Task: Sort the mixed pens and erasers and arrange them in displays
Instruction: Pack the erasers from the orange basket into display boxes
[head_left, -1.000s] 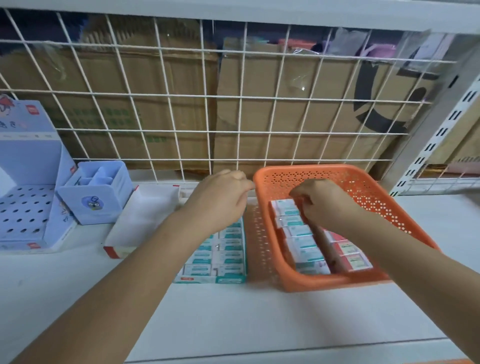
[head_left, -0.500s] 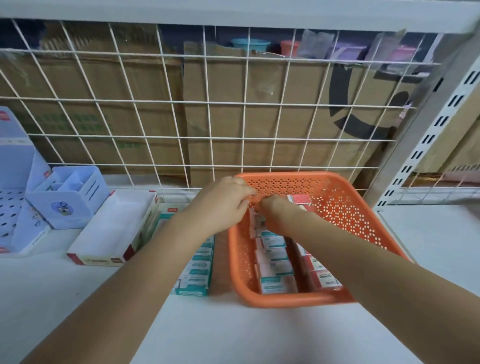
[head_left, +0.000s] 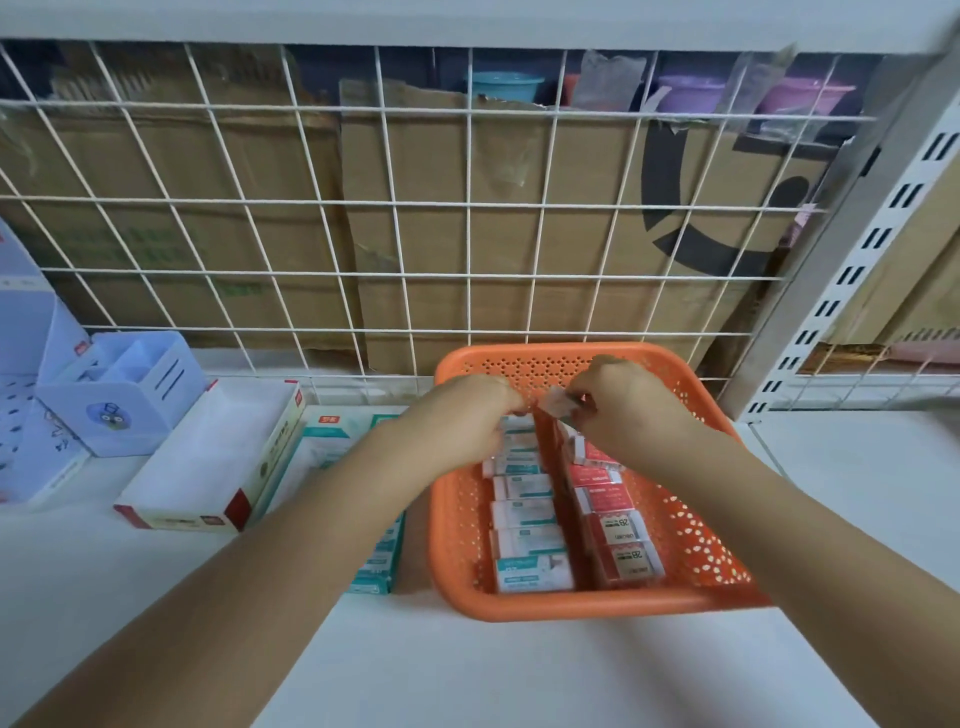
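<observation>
An orange perforated basket (head_left: 691, 530) stands on the white shelf. Inside it lie a left column of teal-banded erasers (head_left: 524, 540) and a right column of red-banded erasers (head_left: 618, 540). My right hand (head_left: 628, 410) pinches a small pinkish-red eraser (head_left: 558, 404) above the basket's back part. My left hand (head_left: 462, 426) hovers over the back of the teal column with curled fingers, its fingertips close to the same eraser; whether they touch it is unclear. A teal eraser display box (head_left: 332, 441) lies left of the basket, largely hidden by my left forearm.
A white open box with red corners (head_left: 208, 467) lies further left. A light blue pen holder (head_left: 122, 395) and a blue display stand (head_left: 26, 405) sit at the far left. A white wire grid (head_left: 467, 208) backs the shelf. A slotted metal upright (head_left: 841, 291) rises at right.
My right hand has lifted a red eraser out of the basket and holds it up at the basket's back. My left hand has shifted right, over the teal column. The view moved closer.
</observation>
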